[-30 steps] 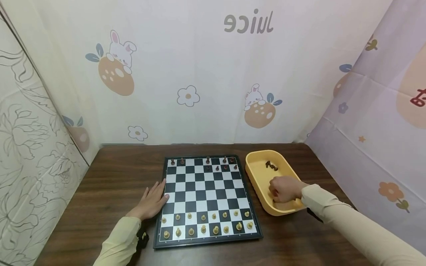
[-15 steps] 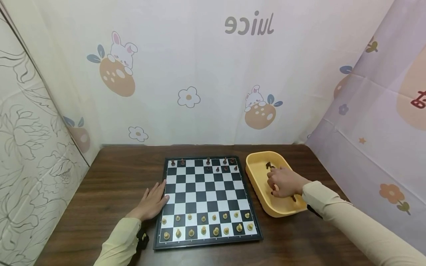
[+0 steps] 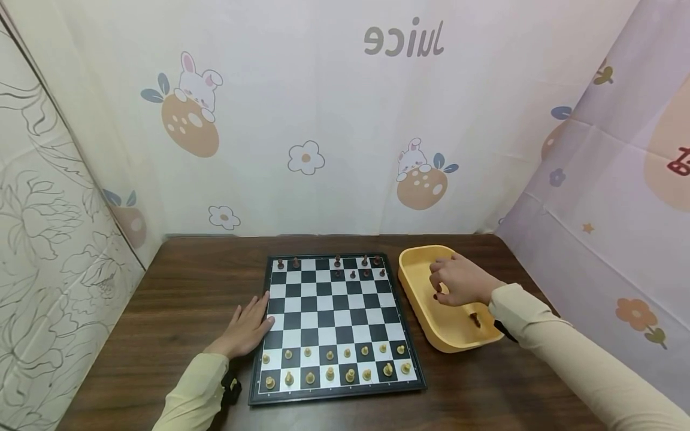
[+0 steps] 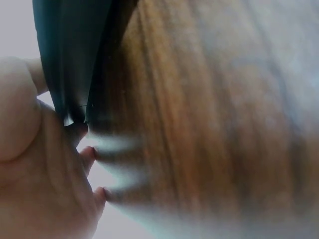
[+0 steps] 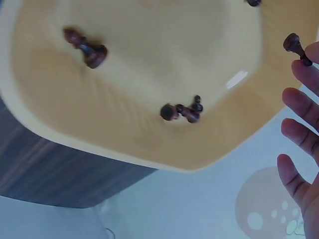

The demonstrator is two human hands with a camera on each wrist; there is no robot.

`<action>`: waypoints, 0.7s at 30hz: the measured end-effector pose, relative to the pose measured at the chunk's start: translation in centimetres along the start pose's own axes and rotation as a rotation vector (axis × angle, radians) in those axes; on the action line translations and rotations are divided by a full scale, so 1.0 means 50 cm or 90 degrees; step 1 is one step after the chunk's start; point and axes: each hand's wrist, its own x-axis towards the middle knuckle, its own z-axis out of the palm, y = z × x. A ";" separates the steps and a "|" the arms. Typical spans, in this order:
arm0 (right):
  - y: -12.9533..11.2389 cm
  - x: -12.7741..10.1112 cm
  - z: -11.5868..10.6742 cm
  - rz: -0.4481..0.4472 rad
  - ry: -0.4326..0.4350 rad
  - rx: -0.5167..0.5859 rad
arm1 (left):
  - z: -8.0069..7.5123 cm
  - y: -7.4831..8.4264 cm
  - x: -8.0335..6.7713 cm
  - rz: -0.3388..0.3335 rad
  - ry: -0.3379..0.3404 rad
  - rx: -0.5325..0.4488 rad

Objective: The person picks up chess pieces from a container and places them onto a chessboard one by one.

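In the head view a black-and-white chessboard point(image 3: 323, 313) lies on the table. My left hand point(image 3: 244, 329) rests at its left edge with straight fingers; the left wrist view shows the palm point(image 4: 40, 184) beside the board's dark side. Above the yellow tray point(image 3: 414, 308) my right hand point(image 3: 463, 280) pinches a small dark brown chess piece, likely a pawn point(image 5: 294, 46), between thumb and forefinger. Other dark chess pieces lie in the tray, one point(image 3: 475, 319) near its front right end. The right wrist view shows a small cluster point(image 5: 184, 112) of them.
Light-coloured chess pieces point(image 3: 330, 372) stand in two rows at the board's near side. Several dark ones point(image 3: 337, 261) stand along its far side. The wooden table point(image 3: 205, 281) meets printed curtains point(image 3: 345, 120) at the back and sides.
My right hand has moved away from me within the tray and risen a little, uncovering a dark piece near the front end. My left hand has stayed in place.
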 end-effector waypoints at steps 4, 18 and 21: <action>0.003 0.015 -0.014 0.004 0.005 -0.004 | 0.000 0.000 0.000 -0.002 -0.002 0.001; 0.001 0.092 -0.040 0.021 0.013 0.001 | 0.001 0.002 0.000 -0.011 -0.006 0.006; -0.004 0.112 -0.044 0.026 0.015 -0.002 | 0.000 0.002 0.000 -0.010 -0.007 0.007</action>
